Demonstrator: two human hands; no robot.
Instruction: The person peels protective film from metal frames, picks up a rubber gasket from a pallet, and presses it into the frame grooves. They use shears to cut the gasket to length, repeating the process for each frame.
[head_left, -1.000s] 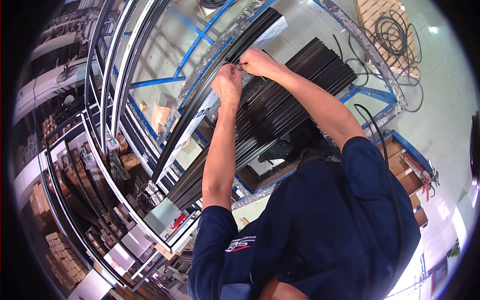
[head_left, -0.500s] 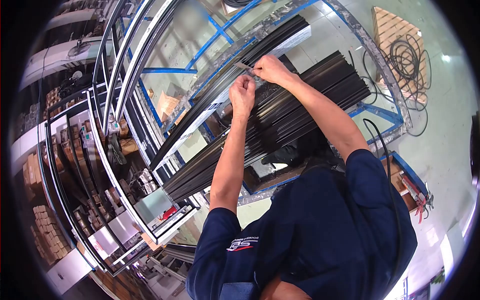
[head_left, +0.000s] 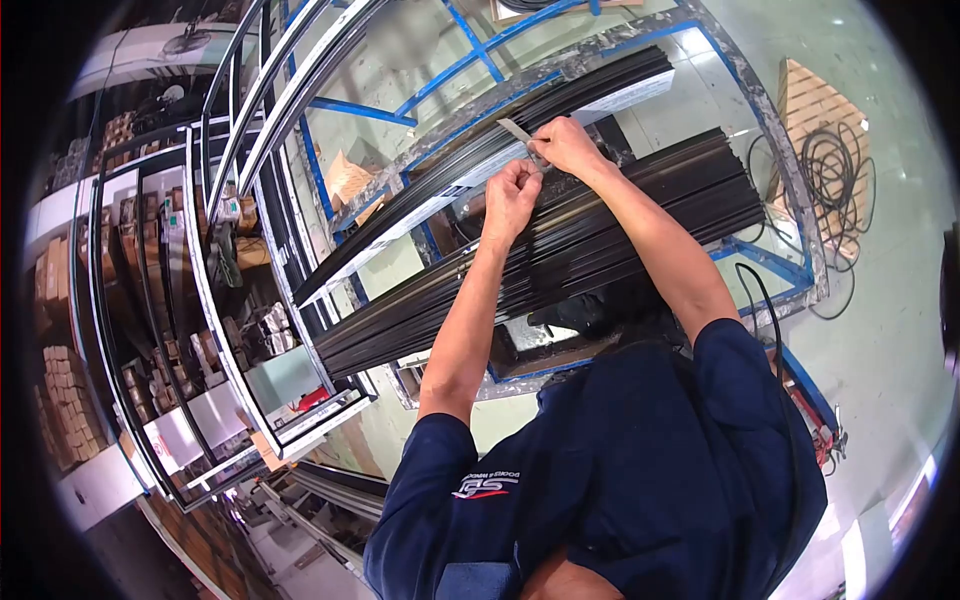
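My right hand (head_left: 568, 147) is closed in a pinch on a thin pale strip (head_left: 515, 130), whose free end sticks out to the left over the far bundle. My left hand (head_left: 513, 198) sits just below and to the left, its fingers pinched together close to the right fingertips; what they hold is hidden. Under my forearms lies a wide bundle of long black profiles (head_left: 640, 230). Beyond the hands runs a second, narrower stack of dark profiles (head_left: 600, 78) with a whitish side face.
Both stacks rest across a blue-edged frame stand (head_left: 790, 170). Left stand black-and-white window frames (head_left: 205, 300), with shelves of boxes behind. At right, a coiled black cable (head_left: 835, 170) lies on a wooden pallet (head_left: 805, 95). A small blue-edged box (head_left: 805, 385) with tools is nearer.
The view has shifted, so the stacks and both hands appear farther right and lower. The strip now shows at a steeper slant from my right fingers; both hands remain pinched close together.
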